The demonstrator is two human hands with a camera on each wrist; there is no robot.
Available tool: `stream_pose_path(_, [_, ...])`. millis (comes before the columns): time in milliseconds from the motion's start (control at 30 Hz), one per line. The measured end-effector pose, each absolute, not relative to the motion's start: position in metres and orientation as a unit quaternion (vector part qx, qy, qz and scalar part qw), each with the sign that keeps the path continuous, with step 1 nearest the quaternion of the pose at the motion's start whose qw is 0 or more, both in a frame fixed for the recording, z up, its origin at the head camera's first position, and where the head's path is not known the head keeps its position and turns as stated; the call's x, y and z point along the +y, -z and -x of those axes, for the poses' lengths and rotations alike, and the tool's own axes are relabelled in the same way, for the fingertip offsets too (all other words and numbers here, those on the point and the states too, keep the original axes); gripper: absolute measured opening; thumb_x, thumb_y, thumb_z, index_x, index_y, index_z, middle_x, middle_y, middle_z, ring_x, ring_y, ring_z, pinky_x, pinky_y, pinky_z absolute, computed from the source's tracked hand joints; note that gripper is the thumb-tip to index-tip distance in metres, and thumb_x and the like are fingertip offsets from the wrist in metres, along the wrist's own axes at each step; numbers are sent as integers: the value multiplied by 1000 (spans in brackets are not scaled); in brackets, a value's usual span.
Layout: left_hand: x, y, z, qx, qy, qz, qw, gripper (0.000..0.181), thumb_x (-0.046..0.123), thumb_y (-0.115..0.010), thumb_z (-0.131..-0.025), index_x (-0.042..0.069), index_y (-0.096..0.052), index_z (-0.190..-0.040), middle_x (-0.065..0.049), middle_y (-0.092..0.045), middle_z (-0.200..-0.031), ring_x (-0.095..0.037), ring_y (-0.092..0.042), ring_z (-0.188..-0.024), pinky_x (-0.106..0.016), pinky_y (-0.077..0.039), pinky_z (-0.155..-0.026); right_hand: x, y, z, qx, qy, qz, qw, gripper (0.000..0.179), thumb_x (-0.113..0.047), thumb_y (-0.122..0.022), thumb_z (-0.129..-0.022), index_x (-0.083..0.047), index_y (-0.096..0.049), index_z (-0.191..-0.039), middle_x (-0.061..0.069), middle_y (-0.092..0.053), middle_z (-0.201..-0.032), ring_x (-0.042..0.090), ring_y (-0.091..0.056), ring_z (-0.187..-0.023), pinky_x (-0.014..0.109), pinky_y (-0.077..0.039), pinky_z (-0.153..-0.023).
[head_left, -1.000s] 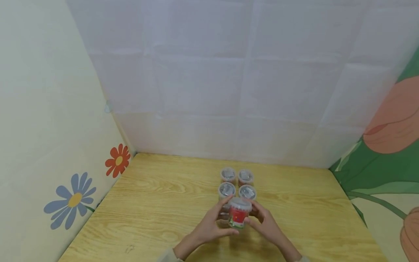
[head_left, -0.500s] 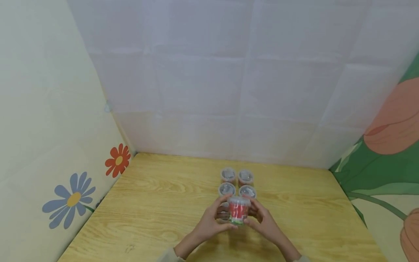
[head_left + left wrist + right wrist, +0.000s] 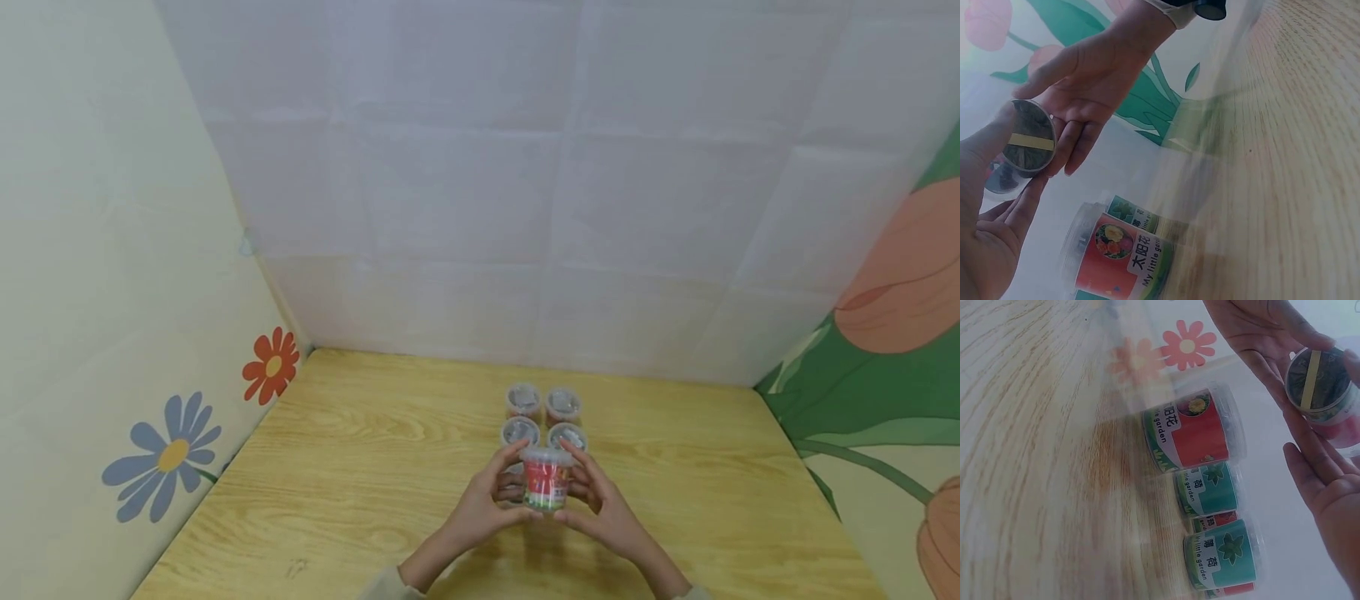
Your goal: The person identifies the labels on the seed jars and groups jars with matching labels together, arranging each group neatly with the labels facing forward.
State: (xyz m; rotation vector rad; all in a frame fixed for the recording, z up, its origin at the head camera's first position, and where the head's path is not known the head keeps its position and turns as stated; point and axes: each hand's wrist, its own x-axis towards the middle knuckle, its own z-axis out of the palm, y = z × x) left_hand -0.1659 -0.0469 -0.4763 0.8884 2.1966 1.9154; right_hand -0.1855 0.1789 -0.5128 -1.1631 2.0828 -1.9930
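In the head view, a small clear plastic tub [image 3: 546,485] with a red and green label is held up above the table between both hands. My left hand [image 3: 477,510] grips its left side and my right hand [image 3: 613,514] its right, with the thumbs low near its base. Its dark underside with a pale yellow strip [image 3: 1034,142] shows in the left wrist view. Just beyond the hands stand several more lidded tubs [image 3: 522,398]. Among them, a red-labelled tub [image 3: 1191,431] and a teal-labelled tub [image 3: 1225,556] appear in the right wrist view.
The wood-grain table [image 3: 360,467] extends to both sides of the hands. A white sheet [image 3: 465,208] hangs behind it. Flower-printed panels stand at the left [image 3: 90,350] and right [image 3: 892,400].
The held tub has turned and tipped, so less of its lid and a different part of its label show. The right thumb has shifted lower to the base. The standing tubs stay put.
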Motion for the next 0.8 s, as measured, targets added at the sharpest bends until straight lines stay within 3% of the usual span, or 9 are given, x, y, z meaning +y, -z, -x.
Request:
stream_pose_path(267, [-46,475,165,735,-616,-277,52,88,15,-75,-78,18,-21,-147,-22,-37,-140,-33,-57,-110,-28,-51,-88,178,512,186,668,646,369,7,82,8,-62,-83,1,-11,-147,12,-55,-124,15,-59,-107,29,-49,-92])
stream_pose_path(433, [-45,474,164,734,-626,-255,58,85,17,-73,-80,21,-22,-147,-23,-34,-141,-33,-57,-110,-27,-51,-87,177,514,186,680,641,356,-2,83,7,-64,-82,1,-12,-147,19,-54,-123,15,-59,-106,29,-50,-90])
stream_pose_path(800, [-43,476,165,728,-640,-241,48,81,14,-72,-81,13,-24,-146,-20,-38,-138,-25,-59,-105,-27,-53,-85,174,511,183,696,631,343,-11,83,3,-66,-82,1,-15,-146,22,-54,-122,15,-59,-105,29,-50,-90])
